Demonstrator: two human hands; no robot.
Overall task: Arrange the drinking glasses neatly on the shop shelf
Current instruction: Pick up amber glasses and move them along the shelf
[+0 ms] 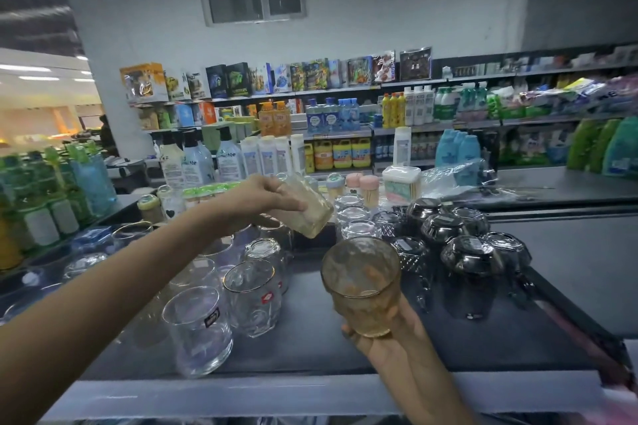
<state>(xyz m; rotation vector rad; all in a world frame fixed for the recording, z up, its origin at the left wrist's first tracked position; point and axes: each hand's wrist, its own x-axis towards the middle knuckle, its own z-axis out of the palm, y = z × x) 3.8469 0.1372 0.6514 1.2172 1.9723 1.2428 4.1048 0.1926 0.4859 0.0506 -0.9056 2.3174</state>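
My left fingers (293, 204) grip the far amber glass (312, 214), tilted, over the back of the shelf's (310, 352) bare strip; my right fingers (349, 332) cup the near amber glass (362, 286) upright above that strip's front.

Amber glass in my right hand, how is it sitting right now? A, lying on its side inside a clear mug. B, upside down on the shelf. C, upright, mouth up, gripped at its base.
C: the right hand grips the base of the amber glass, whose open mouth faces up.
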